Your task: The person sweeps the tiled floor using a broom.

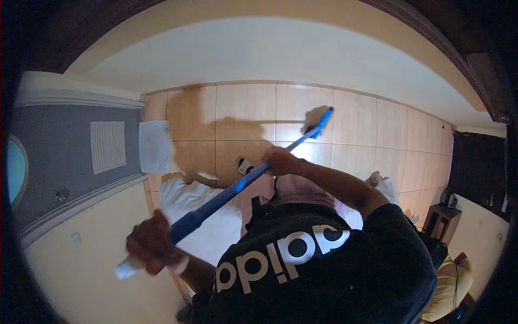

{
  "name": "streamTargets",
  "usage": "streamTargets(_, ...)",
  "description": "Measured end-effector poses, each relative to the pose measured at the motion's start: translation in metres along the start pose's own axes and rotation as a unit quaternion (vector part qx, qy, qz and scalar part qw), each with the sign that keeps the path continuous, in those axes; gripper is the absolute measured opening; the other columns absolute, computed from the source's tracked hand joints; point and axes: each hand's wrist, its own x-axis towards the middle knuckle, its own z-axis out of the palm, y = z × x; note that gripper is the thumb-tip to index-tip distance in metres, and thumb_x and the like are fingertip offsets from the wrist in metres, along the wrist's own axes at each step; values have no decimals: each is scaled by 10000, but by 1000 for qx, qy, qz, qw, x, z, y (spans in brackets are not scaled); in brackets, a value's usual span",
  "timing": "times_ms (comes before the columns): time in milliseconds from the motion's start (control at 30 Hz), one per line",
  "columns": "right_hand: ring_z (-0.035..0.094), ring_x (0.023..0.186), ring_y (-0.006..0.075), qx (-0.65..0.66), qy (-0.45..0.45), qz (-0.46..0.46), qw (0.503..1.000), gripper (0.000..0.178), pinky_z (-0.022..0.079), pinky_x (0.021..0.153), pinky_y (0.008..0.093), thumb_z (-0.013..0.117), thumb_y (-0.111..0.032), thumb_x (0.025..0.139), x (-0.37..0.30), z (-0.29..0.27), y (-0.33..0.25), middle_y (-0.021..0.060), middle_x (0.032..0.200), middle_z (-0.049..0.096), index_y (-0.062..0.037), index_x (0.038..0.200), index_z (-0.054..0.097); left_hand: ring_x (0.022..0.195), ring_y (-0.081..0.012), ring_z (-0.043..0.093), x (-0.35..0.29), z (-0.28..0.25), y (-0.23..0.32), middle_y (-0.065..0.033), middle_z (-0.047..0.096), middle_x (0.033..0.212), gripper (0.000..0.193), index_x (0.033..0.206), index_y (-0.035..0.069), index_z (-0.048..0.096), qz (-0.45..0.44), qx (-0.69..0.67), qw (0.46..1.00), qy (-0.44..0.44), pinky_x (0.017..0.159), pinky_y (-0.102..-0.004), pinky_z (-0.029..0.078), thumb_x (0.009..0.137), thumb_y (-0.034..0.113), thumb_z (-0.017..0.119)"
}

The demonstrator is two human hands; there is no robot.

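Left hand (154,243): was closed around the pole (226,194) near its pale end, lower left of the frame.
Right hand (281,161): gripped the same pole farther up, near the frame's centre.
Blue head (322,123): sat at the pole's far end, right of upper centre; whether it touched the tiled floor (243,102) could not be told.
Pale mat (155,147): lay beside the grey door (70,129), left of frame.

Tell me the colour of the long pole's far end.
The far end is bright blue, shown in the head view.
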Motion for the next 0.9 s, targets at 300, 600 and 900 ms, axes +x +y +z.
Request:
streamTargets(300,491,661,271,-8,-21,-63,998,121,386,596,375,538,-145,526,90,-18,-77,115,627,495,-58,595,488,300,-112,296,23,-91,83,36,378,378,170,528,151,449,164,-14,985,-60,373,-277,298,545,219,604)
streamTargets(600,475,666,233,136,178,-194,955,129,359,584,316,543,-141,513,202,21,-90,89,609,466,-78,572,447,303,-109,310,1,-10,98,33,384,382,161,544,148,452,171,108,953,-224,368,-266,312,553,215,598)
streamTargets(900,485,632,211,122,296,-173,931,127,362,590,293,544,-106,527,48,17,-6,62,591,480,-69,622,468,306,-107,324,-54,77,-1,29,391,385,152,560,145,456,67,141,957,-245,363,-255,325,561,212,592)
